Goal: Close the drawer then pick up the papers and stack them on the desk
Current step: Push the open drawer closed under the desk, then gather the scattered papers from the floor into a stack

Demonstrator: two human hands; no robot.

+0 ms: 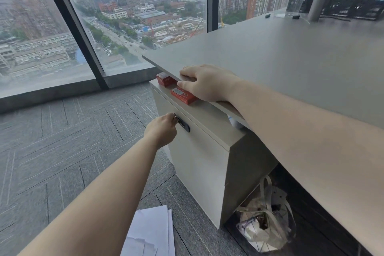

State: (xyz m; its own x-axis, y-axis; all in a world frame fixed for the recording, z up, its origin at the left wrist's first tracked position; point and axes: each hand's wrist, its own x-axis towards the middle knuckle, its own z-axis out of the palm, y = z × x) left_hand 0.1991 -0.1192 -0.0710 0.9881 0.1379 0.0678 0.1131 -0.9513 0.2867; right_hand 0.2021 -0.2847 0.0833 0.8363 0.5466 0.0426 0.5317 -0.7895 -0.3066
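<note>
Pale beige drawer (pixel 197 151) of an under-desk cabinet, front face flush with the cabinet body, small black lock plate (pixel 183 124) near its top edge. White papers (pixel 151 233) lying loose and overlapping on grey carpet at the cabinet's foot, some creased. Broad grey desk (pixel 291 54) top above, overhanging the cabinet, front edge running diagonally.

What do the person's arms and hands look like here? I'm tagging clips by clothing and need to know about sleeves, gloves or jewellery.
Both forearms are bare as far as the frame shows: no sleeves come into view. The left hand and the right hand wear no gloves. No watch, bracelet or ring is visible on either wrist or on the fingers that show, though some of the left hand's fingers are hidden.
</note>
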